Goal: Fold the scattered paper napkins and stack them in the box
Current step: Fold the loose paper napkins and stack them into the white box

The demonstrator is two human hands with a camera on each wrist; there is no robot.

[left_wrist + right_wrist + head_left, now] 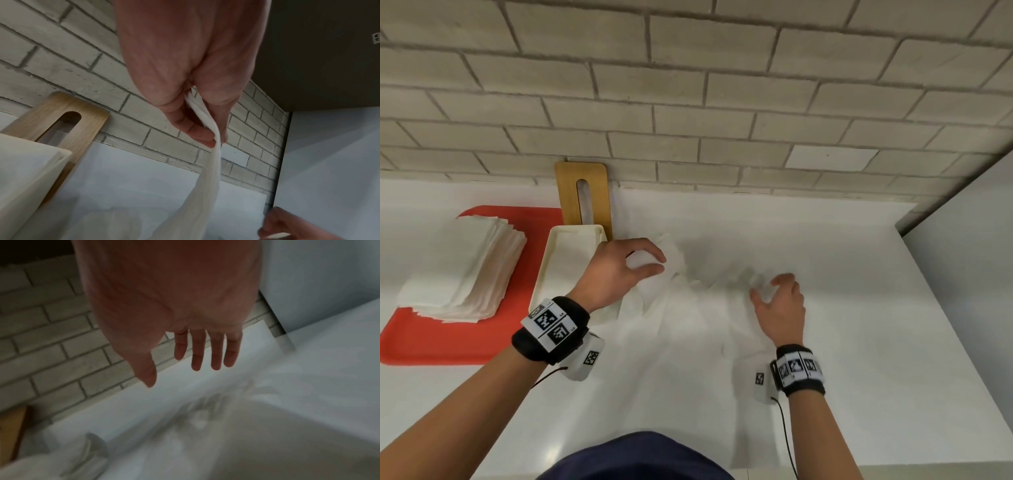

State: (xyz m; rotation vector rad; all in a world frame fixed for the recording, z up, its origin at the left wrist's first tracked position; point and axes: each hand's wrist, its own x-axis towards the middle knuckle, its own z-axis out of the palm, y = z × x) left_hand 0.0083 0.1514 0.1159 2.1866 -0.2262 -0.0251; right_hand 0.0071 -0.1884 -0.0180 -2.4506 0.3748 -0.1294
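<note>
A paper napkin [207,181] hangs over the white tabletop [859,274], pinched at its top between thumb and fingers of the left hand [619,270]. The right hand [780,308], fingers spread and holding nothing, hovers just beside it. A cream box [558,253] sits left, beside 1 napkin stack [465,267] on a red tray [431,342].

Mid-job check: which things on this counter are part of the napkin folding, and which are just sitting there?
In the job:
loose napkin, pinched by left hand
right hand, open
cream box
napkin stack on red tray

Just there:
wooden board
brick wall
</note>
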